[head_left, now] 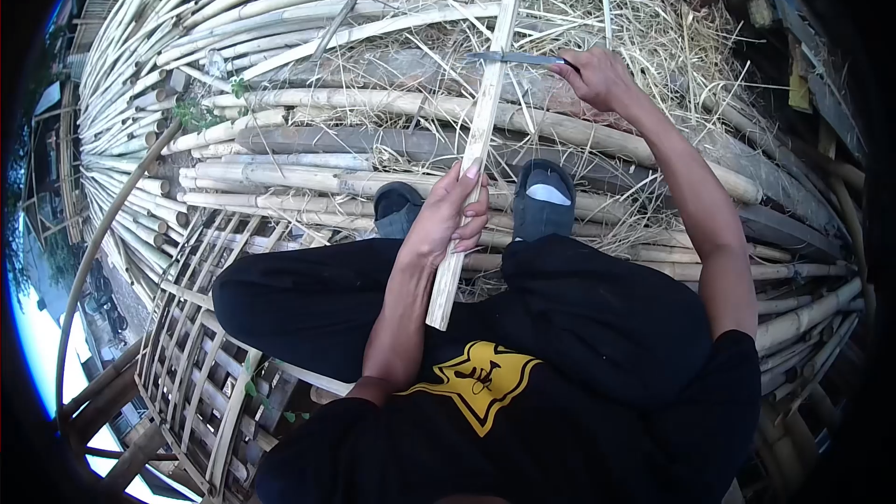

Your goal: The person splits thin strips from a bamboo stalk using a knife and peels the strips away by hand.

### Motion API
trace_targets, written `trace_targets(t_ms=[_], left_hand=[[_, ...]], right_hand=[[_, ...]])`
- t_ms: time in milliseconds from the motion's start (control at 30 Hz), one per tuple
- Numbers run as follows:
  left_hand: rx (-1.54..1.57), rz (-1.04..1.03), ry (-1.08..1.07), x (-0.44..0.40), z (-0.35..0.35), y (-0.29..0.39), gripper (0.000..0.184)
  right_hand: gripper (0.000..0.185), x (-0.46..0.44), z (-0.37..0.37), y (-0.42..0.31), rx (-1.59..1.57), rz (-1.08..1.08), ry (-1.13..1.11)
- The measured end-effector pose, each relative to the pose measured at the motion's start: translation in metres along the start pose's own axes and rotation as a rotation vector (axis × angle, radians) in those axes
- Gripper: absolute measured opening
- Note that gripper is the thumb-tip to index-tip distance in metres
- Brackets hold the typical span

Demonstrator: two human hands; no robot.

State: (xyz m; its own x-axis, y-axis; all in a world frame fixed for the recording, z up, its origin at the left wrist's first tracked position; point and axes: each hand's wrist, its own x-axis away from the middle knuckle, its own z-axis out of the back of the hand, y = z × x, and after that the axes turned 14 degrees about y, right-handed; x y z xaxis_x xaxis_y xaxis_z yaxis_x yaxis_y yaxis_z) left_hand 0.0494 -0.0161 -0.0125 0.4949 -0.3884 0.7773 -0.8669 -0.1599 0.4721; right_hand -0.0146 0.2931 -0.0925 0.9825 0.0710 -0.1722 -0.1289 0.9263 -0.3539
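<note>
My left hand (455, 210) is wrapped round the lower half of a pale split bamboo strip (483, 121), which slants up and away from my lap. In my right hand (597, 79) is a knife (527, 58), gripped by its handle. The blade points left and crosses the strip near its far end; whether it bites into the bamboo I cannot tell. Most of the knife's handle is hidden by my fingers.
Long bamboo poles (327, 98) lie side by side under and around my feet. Thin shavings (653, 19) are heaped at the upper right. A woven bamboo lattice (201, 345) stands at the lower left. My shoes (543, 210) rest on the poles.
</note>
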Motion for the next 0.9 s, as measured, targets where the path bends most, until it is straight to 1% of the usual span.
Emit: trace_targets(t_ms=[33, 100, 133, 167, 233, 267, 333, 367, 400, 433, 467, 533, 600, 633, 700, 733, 800, 833, 900], left_hand=[[-0.026, -0.010, 0.008, 0.001, -0.002, -0.001, 0.023], [-0.040, 0.007, -0.002, 0.013, -0.001, -0.001, 0.023], [-0.053, 0.022, -0.012, 0.019, 0.002, -0.001, 0.023], [-0.057, 0.021, -0.071, 0.021, 0.010, -0.002, 0.023], [-0.055, 0.002, -0.028, 0.020, 0.007, 0.003, 0.023], [-0.051, -0.010, -0.001, 0.018, 0.004, 0.006, 0.023], [-0.062, -0.006, 0.003, 0.013, -0.005, 0.008, 0.024], [-0.077, -0.017, -0.002, 0.012, -0.008, 0.008, 0.024], [-0.090, -0.031, -0.002, 0.011, -0.010, 0.007, 0.024], [-0.121, -0.038, 0.015, 0.012, -0.010, 0.007, 0.024], [-0.119, -0.045, 0.023, 0.012, -0.010, 0.008, 0.024], [-0.118, -0.033, 0.038, 0.012, -0.010, 0.008, 0.023], [-0.114, -0.028, 0.053, 0.010, -0.005, 0.003, 0.022], [-0.087, -0.023, 0.017, 0.010, -0.002, 0.000, 0.022], [-0.047, 0.003, -0.014, 0.009, -0.001, -0.001, 0.022], [-0.047, 0.007, -0.017, 0.008, -0.001, -0.001, 0.022], [0.015, 0.012, -0.024, 0.001, -0.003, -0.002, 0.022], [0.054, 0.019, -0.022, -0.001, -0.002, -0.002, 0.023], [0.076, 0.045, -0.026, 0.011, 0.003, -0.006, 0.023]], right_hand=[[0.051, -0.007, -0.001, 0.011, -0.010, -0.112, -0.113], [0.054, -0.017, 0.002, 0.046, 0.014, -0.308, -0.046], [0.057, -0.023, 0.007, 0.091, 0.067, -0.456, -0.013], [0.059, -0.025, 0.015, 0.129, 0.116, -0.602, 0.021], [0.065, -0.024, 0.055, 0.129, 0.071, -0.651, 0.176], [0.065, -0.023, 0.056, 0.121, 0.071, -0.647, 0.178], [0.070, -0.022, 0.060, 0.096, -0.081, -0.564, 0.267], [0.070, -0.020, 0.064, 0.063, -0.185, -0.476, 0.216], [0.067, -0.015, 0.057, 0.040, -0.256, -0.427, 0.131], [0.063, -0.008, 0.050, 0.011, -0.363, -0.329, 0.092], [0.058, -0.006, 0.049, -0.015, -0.359, -0.259, -0.063], [0.054, 0.008, 0.025, -0.047, -0.397, -0.121, -0.121], [0.052, 0.012, 0.004, -0.048, -0.486, -0.102, -0.108], [0.052, 0.011, 0.004, -0.041, -0.486, -0.108, -0.104], [0.051, 0.007, 0.007, -0.026, -0.263, 0.019, -0.136], [0.051, 0.004, 0.005, -0.021, -0.261, 0.015, -0.138], [0.054, -0.001, 0.000, -0.009, -0.150, 0.052, -0.053], [0.055, -0.004, -0.005, -0.006, -0.123, 0.050, -0.062], [0.055, -0.017, -0.015, 0.019, -0.053, -0.161, -0.092]])
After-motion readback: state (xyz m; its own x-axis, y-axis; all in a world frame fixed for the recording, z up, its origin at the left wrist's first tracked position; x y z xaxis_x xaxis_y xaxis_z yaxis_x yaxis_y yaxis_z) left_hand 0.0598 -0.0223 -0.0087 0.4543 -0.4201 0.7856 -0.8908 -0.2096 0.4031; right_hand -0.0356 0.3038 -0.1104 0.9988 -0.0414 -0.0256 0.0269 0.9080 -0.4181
